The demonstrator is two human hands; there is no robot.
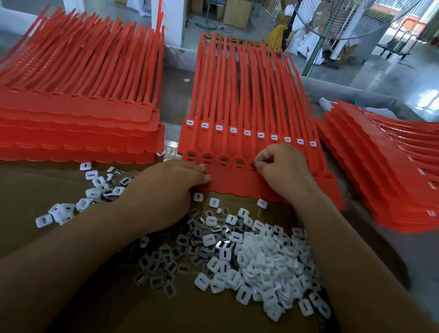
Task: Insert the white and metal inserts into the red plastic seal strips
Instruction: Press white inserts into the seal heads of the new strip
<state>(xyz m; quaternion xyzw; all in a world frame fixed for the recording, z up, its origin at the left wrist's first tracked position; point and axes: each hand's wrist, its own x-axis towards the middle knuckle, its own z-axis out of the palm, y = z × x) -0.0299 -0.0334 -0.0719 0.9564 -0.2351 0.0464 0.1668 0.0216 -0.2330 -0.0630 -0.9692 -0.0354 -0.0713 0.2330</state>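
Cardboard sheet (7,238): the work surface; its near edge is cut off by the frame.
Red seal strip stacks: three. The left stack (62,121) and the right stack (393,169) both run out of frame, so neither can be counted in layers.
Middle stack (248,93): straight ahead, tails pointing away. A lower sheet shows a full row of ten white inserts (246,133) seated in its heads.
Top sheet (233,181): four sockets (223,160) to the left of the right hand already show metal; the rest of the row is hidden under that hand.
Loose inserts (257,255): a heap of white and metal pieces on the cardboard between the forearms, too many and too overlapped to count.
Left hand (166,187): fingers laid out straight on the top sheet's near edge, holding nothing.
Right hand (284,165): fingertips curled together, pinching at the fifth socket.
Pinched insert (254,165): a small dark speck, probably metal, mostly covered by the fingers.
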